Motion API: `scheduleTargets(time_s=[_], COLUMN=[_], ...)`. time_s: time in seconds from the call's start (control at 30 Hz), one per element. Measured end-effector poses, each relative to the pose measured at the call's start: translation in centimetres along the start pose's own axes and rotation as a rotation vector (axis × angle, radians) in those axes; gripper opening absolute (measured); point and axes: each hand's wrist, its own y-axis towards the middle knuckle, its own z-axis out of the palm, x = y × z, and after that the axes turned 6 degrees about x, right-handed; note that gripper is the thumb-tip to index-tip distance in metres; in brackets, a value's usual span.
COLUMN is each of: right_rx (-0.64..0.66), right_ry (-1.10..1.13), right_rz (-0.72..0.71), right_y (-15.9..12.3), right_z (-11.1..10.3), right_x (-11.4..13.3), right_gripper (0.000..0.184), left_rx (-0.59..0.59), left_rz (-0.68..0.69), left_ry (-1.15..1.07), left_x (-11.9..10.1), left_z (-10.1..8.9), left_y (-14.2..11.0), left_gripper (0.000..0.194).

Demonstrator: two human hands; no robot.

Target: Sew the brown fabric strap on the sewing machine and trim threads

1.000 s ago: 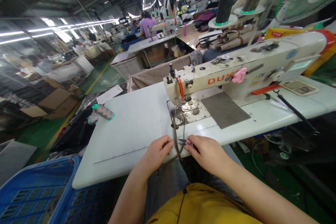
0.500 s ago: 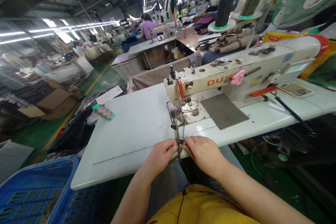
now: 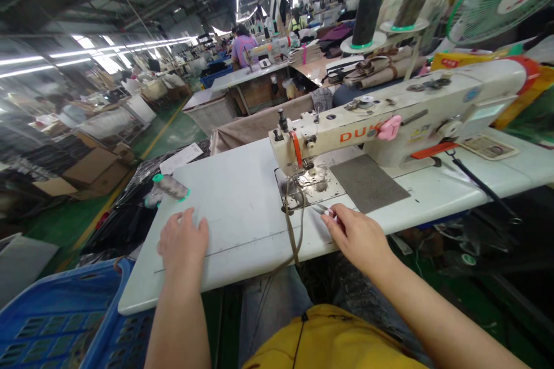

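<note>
The left hand [image 3: 184, 240] lies flat, fingers spread, on the tabletop [image 3: 242, 202]. At its 3 o'clock, the right hand [image 3: 355, 235] has its grip closed on small snips [image 3: 322, 209], beside the strap [image 3: 294, 225] hanging off the edge.

Both hands [image 3: 184, 242] [image 3: 357, 236] flat, apart.

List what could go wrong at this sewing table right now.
1. The right hand seems to hold small metal snips close to the strap; a slip might nick the strap or a finger.
2. The strap hangs off the table edge from under the sewing machine; it could snag.
3. The thread spool lies on its side near the left hand and could roll off.
</note>
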Motion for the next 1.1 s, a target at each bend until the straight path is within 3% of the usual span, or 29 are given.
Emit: scheduleTargets(time_s=[0.07, 0.2, 0.27, 0.3, 0.37, 0.43, 0.47, 0.5, 0.57, 0.63, 0.7, 0.8, 0.9, 1.0, 1.1], right_rx=[-0.028, -0.049, -0.072, -0.097, -0.157, -0.211, -0.226, -0.229, -0.228, -0.253, -0.301, -0.264, -0.159, -0.138, -0.139], right_ry=[0.094, 0.321, 0.365, 0.373, 0.388, 0.445, 0.499, 0.565, 0.693, 0.767, 0.791, 0.826, 0.822, 0.706, 0.535], right_rz=[0.051, 0.036, -0.004, -0.013, -0.003, 0.037, 0.062, 0.087, 0.124, 0.133, 0.141, 0.261, 0.376, 0.374, 0.317], right_y=[0.4, 1.1, 1.5, 1.6, 1.8, 2.0, 2.1, 2.2, 2.8, 3.9, 5.5, 7.8, 8.3, 6.9, 5.4], right_z=[-0.4, -1.7, -2.4, -2.8, -3.5, -3.9, -4.0, -4.1, -4.2, -4.2, -4.2, -4.1, -3.9, -3.9, -4.1], right_x=[-0.7, -1.9, -2.2, -2.4, -2.9, -3.5, -3.8, -4.2, -5.0, -5.8, -6.8, -8.3, -9.2, -9.2, -8.1], right_gripper=[0.032, 0.026, 0.023, 0.023, 0.021, 0.022, 0.024, 0.027, 0.031, 0.033, 0.034, 0.029, 0.021, 0.014, 0.020], left_rx=[-0.014, 0.239, 0.366, 0.402, 0.388, 0.262, 0.170, 0.088, -0.009, 0.018, 0.122, 0.290, 0.363, 0.304, 0.173], left_rz=[0.082, 0.500, 0.620, 0.603, 0.420, 0.173, 0.115, 0.133, 0.313, 0.539, 0.665, 0.732, 0.765, 0.776, 0.838], left_ry=[0.072, -0.077, -0.030, 0.014, 0.107, 0.180, 0.199, 0.196, 0.099, -0.089, -0.281, -0.449, -0.443, -0.374, -0.338], left_x=[-0.6, -3.8, -4.8, -4.9, -4.4, -3.3, -2.9, -2.6, -2.7, -3.8, -5.5, -7.9, -8.9, -8.5, -8.0], left_z=[1.4, 4.9, 6.3, 6.8, 7.5, 8.2, 8.5, 8.8, 9.3, 9.6, 9.6, 9.2, 9.0, 9.5, 10.8], left_y=[-1.3, -5.1, -5.9, -5.7, -4.5, -2.9, -2.2, -1.8, -1.9, -3.2, -5.4, -8.4, -10.1, -10.5, -10.4], left_gripper=[0.066, 0.069, 0.063, 0.062, 0.065, 0.072, 0.076, 0.075, 0.065, 0.051, 0.042, 0.036, 0.029, 0.023, 0.029])
